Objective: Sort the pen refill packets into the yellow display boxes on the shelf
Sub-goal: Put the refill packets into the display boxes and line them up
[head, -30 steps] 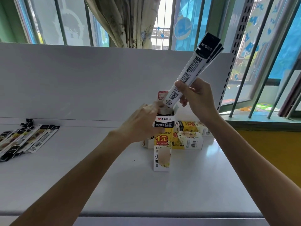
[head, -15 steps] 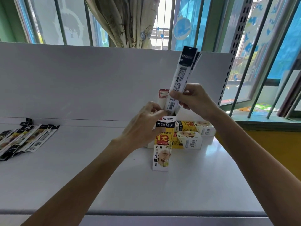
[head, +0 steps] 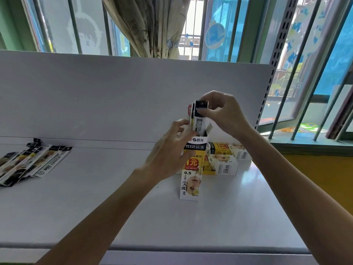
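Note:
An upright yellow and white display box (head: 192, 176) stands on the white shelf (head: 114, 197). My left hand (head: 170, 150) wraps around its upper left side. My right hand (head: 223, 113) pinches the black top end of a few refill packets (head: 199, 119), which stand upright with most of their length down inside the open box. Two more yellow display boxes (head: 221, 165) lie flat just behind it. A loose pile of refill packets (head: 32, 161) lies at the shelf's far left.
A white back panel (head: 114, 96) rises behind the shelf, with a slotted upright (head: 275, 60) at its right end. Window bars and a curtain (head: 150, 25) stand beyond. The shelf's front edge (head: 172, 247) runs below my arms.
My right hand has turned the packets from a slant to upright and lowered them into the open box. My left hand has stayed on the box.

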Demonstrator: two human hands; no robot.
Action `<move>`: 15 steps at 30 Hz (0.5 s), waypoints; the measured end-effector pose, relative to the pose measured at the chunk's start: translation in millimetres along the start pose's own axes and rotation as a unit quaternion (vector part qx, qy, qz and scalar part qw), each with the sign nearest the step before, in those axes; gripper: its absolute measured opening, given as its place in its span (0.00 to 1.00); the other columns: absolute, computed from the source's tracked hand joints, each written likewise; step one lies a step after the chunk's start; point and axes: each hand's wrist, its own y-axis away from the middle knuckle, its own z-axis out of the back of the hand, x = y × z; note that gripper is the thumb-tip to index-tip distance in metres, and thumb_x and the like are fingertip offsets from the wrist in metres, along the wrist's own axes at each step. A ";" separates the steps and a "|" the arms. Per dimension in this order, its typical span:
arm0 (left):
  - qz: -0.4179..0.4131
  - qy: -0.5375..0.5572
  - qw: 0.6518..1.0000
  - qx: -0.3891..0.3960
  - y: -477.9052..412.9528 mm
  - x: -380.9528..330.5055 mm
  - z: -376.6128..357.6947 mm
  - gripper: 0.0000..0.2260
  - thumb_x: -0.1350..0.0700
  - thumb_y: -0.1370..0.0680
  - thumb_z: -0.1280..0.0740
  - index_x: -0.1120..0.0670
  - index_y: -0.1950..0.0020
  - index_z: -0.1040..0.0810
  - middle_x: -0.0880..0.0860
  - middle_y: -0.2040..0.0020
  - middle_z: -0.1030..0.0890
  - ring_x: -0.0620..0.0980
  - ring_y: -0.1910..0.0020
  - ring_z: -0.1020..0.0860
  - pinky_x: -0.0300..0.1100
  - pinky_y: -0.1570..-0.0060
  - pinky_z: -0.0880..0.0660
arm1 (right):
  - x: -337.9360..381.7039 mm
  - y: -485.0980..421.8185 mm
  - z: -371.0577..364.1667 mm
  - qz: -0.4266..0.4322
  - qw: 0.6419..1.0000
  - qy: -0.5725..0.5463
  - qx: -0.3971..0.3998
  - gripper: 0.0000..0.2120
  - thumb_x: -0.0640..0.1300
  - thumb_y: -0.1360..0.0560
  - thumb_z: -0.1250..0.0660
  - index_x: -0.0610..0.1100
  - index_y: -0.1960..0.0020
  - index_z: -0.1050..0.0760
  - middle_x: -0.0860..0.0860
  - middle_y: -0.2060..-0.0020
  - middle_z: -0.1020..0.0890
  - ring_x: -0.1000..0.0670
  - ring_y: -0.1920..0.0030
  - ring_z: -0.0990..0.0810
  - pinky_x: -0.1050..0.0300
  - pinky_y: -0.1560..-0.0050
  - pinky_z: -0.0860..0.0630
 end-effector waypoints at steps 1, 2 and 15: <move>0.000 -0.001 1.000 0.000 0.1 0.4 -0.9 0.22 0.56 0.27 0.30 0.53 0.34 0.29 0.55 0.30 0.37 0.54 0.36 0.29 0.47 0.44 0.28 | -0.2 0.0 -0.1 -0.005 0.998 0.028 0.050 0.06 0.38 0.30 0.29 0.46 0.56 0.22 0.55 0.64 0.21 0.64 0.67 0.24 0.71 0.64 0.28; 0.001 -0.002 1.000 0.001 0.2 0.7 -1.6 0.22 0.56 0.27 0.30 0.54 0.34 0.29 0.55 0.30 0.37 0.54 0.35 0.30 0.47 0.43 0.28 | -0.6 0.3 -0.9 -0.021 0.992 0.054 0.112 0.07 0.36 0.30 0.29 0.46 0.58 0.22 0.54 0.64 0.21 0.62 0.66 0.23 0.69 0.63 0.27; 0.211 0.229 0.950 -0.035 9.4 -2.7 -22.3 0.40 0.51 0.32 0.25 0.50 0.27 0.46 0.52 0.30 0.36 0.49 0.36 0.31 0.44 0.44 0.28 | -2.9 7.7 1.6 -0.062 0.983 0.097 0.145 0.13 0.33 0.31 0.29 0.51 0.64 0.22 0.54 0.62 0.20 0.55 0.59 0.19 0.67 0.60 0.23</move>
